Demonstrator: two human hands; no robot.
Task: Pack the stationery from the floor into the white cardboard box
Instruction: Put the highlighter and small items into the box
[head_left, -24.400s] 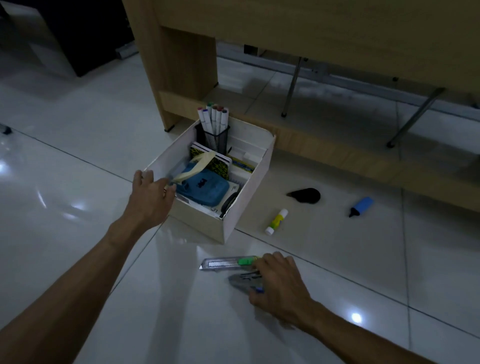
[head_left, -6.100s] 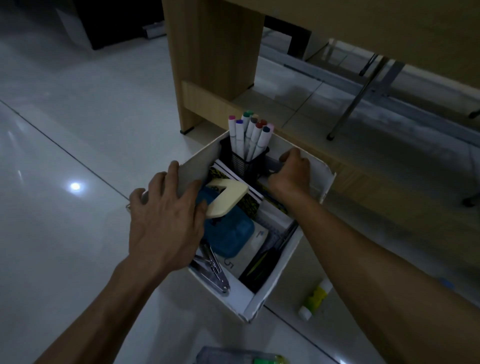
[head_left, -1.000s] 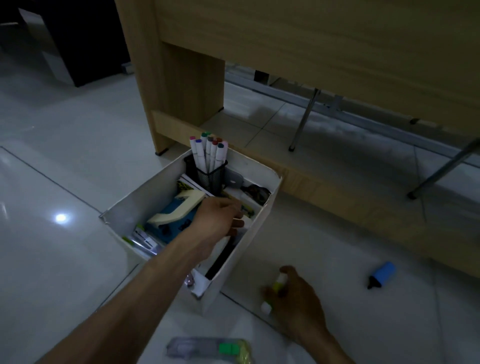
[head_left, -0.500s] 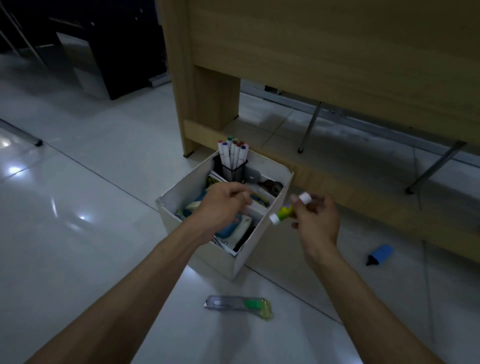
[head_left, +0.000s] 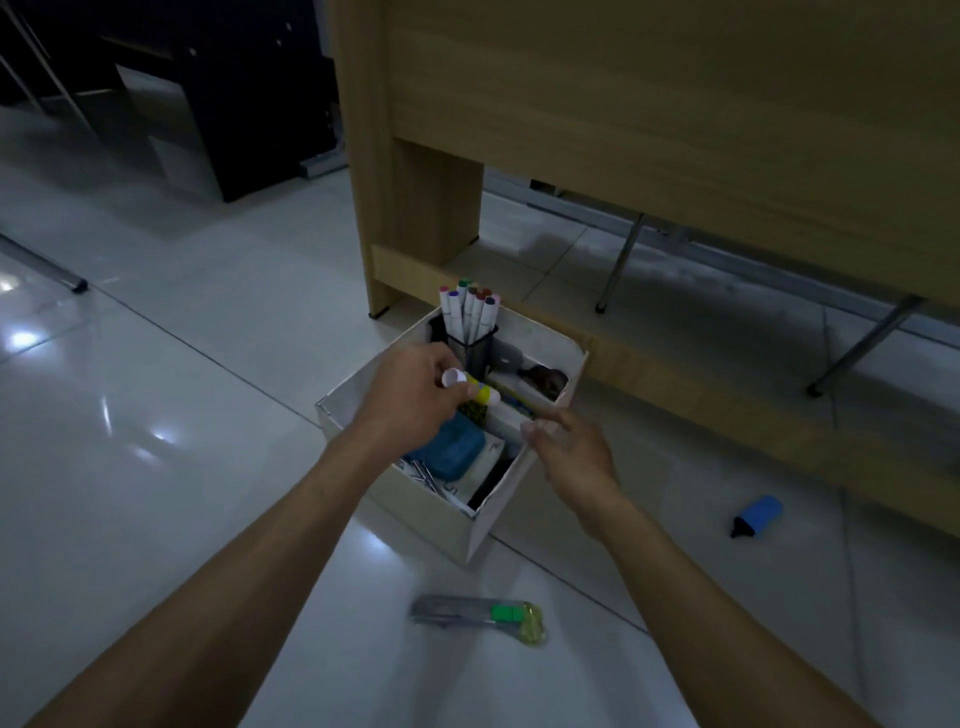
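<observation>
White cardboard box (head_left: 540, 347) at frame centre, packed with black mesh cup of markers (head_left: 470, 317) and blue case (head_left: 451, 451), yellow-and-white glue stick (head_left: 471, 388) pinched above it by left hand (head_left: 413, 402), right hand (head_left: 574, 451) loosely open beside the rim, green utility knife (head_left: 480, 614) and blue highlighter (head_left: 756, 516) left on white tiled floor (head_left: 156, 395).

My view takes in a glossy white tiled floor (head_left: 156, 374) with dark grout lines and bright light reflections. A light wooden desk (head_left: 649, 114) fills the upper right, its side panel (head_left: 363, 156) standing on the floor. Slanted metal legs (head_left: 621, 265) show beneath it. A dark cabinet (head_left: 223, 104) stands at upper left.
</observation>
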